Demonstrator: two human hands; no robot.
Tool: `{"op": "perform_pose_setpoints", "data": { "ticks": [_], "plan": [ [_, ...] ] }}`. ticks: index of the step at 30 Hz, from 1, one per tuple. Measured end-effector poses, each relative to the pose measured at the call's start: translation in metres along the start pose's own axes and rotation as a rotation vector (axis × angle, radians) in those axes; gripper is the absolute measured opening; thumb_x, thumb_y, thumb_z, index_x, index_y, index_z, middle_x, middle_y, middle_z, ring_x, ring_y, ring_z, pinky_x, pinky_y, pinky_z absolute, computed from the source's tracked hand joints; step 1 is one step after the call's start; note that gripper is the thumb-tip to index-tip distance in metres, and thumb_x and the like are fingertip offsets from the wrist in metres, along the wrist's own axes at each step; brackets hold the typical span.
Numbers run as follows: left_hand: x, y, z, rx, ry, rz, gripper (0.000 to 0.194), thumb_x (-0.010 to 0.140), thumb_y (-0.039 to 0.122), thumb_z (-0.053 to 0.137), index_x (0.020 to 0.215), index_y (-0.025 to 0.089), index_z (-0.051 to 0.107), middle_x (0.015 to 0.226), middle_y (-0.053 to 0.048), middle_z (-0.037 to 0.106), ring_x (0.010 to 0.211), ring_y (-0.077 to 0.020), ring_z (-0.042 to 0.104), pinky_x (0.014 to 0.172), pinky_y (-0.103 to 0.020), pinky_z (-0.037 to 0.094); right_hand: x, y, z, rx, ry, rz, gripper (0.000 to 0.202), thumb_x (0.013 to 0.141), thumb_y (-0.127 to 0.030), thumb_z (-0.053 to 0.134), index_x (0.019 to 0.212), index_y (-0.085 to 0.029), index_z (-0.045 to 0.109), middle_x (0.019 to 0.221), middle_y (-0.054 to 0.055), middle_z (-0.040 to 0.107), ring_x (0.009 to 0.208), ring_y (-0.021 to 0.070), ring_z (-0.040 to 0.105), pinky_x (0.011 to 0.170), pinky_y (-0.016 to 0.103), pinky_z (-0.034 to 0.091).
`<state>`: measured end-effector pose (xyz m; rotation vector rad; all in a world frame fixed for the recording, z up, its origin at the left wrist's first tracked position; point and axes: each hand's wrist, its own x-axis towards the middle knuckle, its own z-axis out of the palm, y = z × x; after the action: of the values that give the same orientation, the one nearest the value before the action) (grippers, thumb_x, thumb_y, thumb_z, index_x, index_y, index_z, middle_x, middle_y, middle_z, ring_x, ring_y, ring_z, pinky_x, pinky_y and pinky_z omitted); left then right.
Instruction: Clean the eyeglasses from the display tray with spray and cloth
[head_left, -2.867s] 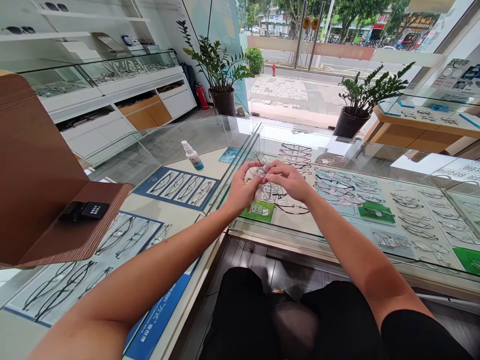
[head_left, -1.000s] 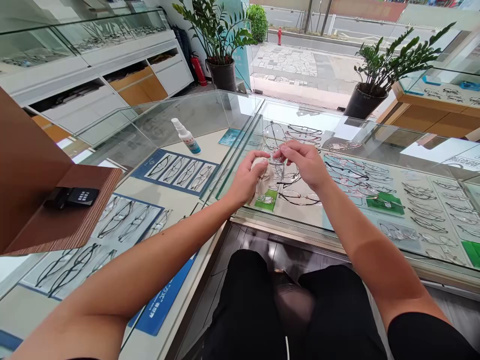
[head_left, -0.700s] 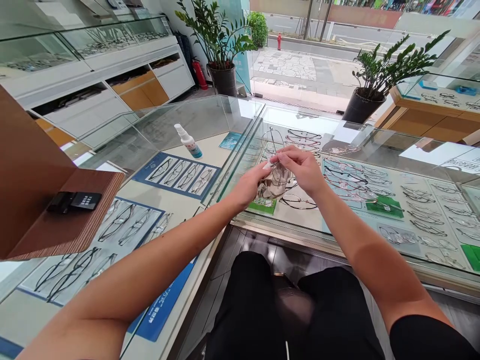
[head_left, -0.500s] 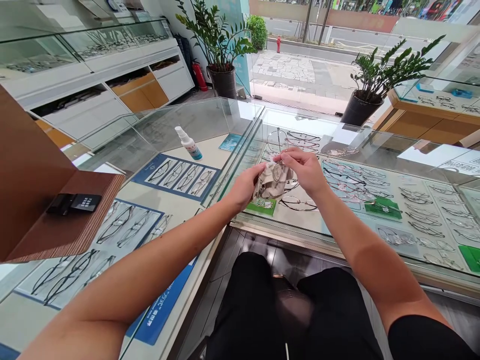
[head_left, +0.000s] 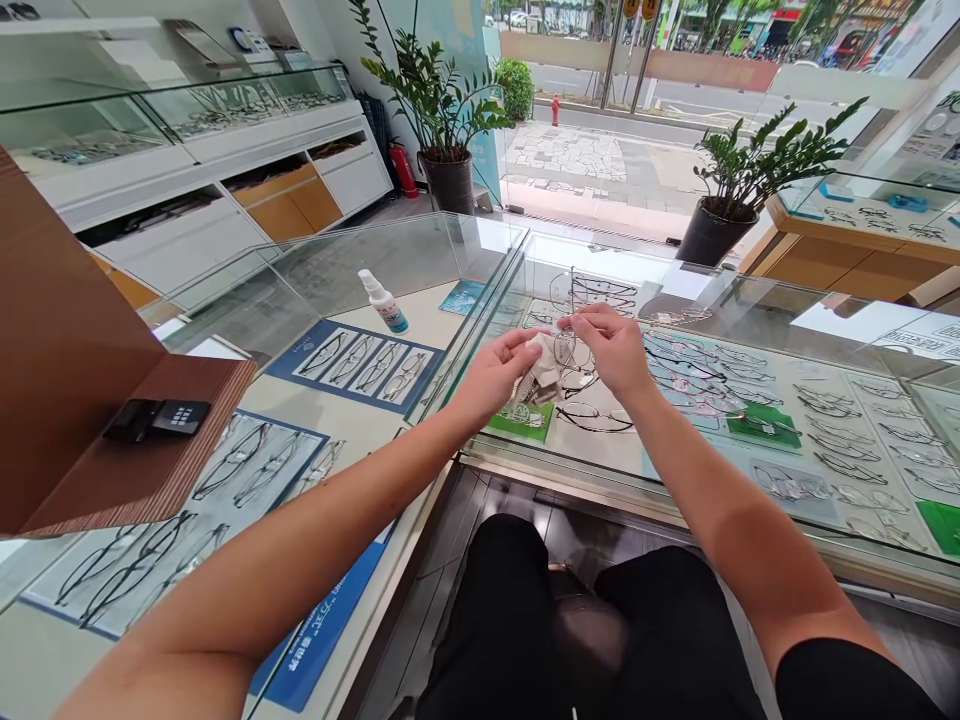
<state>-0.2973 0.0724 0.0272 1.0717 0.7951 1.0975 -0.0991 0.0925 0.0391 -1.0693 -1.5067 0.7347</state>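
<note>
My left hand (head_left: 501,368) is closed on a crumpled beige cleaning cloth (head_left: 546,372) with dark print along one edge. Between the thumb and fingers of my right hand (head_left: 606,342) is a pair of thin-rimmed eyeglasses (head_left: 571,348), pinched near the frame. One round lens lies beside the cloth, and a temple points upward. Whether the cloth touches the lens cannot be made out. Both hands are above the glass display counter (head_left: 501,448), in which several other glasses lie.
On the left counter stands a white spray bottle (head_left: 384,302), near a blue tray of glasses (head_left: 352,368). A brown panel stand (head_left: 82,350) with black boxes (head_left: 161,418) rises at the left. Potted plants (head_left: 451,182) stand by the window.
The view has tilted up slightly. My left hand's fingers have loosened and shifted on the cloth, which now sits lower beside the lens. My right hand still pinches the eyeglasses.
</note>
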Motion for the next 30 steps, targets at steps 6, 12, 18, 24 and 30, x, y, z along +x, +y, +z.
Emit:
{"op": "perform_pose_setpoints", "data": {
  "ticks": [6,12,18,24,30],
  "plan": [
    [0.004,0.008,-0.004,0.059,0.225,0.181,0.064,0.079,0.051,0.092,0.126,0.016,0.067,0.079,-0.002,0.076,0.071,-0.0170,0.071,0.066,-0.028,0.057,-0.004,-0.009,0.002,-0.096,-0.059,-0.028,0.024,0.096,-0.034,0.069,0.083,-0.026,0.087,0.096,0.006,0.071,0.099,0.0243,0.066,0.083,0.041,0.049],
    [0.006,0.011,-0.007,0.056,0.214,0.206,0.067,0.080,0.054,0.090,0.130,0.015,0.066,0.093,-0.007,0.082,0.081,-0.0197,0.076,0.073,-0.030,0.060,-0.008,-0.012,0.004,-0.153,-0.204,-0.099,0.021,0.095,-0.033,0.070,0.083,-0.026,0.086,0.094,0.005,0.071,0.096,0.0232,0.064,0.085,0.041,0.047],
    [0.006,0.014,-0.007,-0.072,0.161,0.102,0.072,0.070,0.047,0.099,0.127,0.017,0.066,0.109,-0.010,0.083,0.083,-0.0199,0.077,0.074,-0.031,0.062,-0.007,-0.011,0.003,-0.087,-0.313,-0.077,0.024,0.093,-0.041,0.075,0.077,-0.024,0.082,0.091,0.004,0.068,0.089,0.0213,0.061,0.085,0.040,0.048],
    [0.007,0.020,-0.006,-0.161,0.187,0.055,0.071,0.057,0.037,0.107,0.111,0.017,0.066,0.097,-0.005,0.081,0.079,-0.0164,0.076,0.075,-0.029,0.062,-0.009,-0.015,0.003,-0.034,-0.381,-0.033,0.031,0.091,-0.053,0.078,0.080,-0.024,0.083,0.093,0.005,0.070,0.087,0.0204,0.061,0.079,0.037,0.045],
    [0.003,0.020,-0.002,-0.157,0.218,0.031,0.076,0.055,0.044,0.106,0.108,0.020,0.057,0.090,-0.001,0.077,0.067,-0.0151,0.071,0.063,-0.030,0.058,-0.009,-0.014,0.003,0.058,-0.412,0.032,0.034,0.089,-0.057,0.079,0.081,-0.024,0.085,0.090,0.003,0.068,0.082,0.0179,0.059,0.076,0.036,0.044]
  ]
}}
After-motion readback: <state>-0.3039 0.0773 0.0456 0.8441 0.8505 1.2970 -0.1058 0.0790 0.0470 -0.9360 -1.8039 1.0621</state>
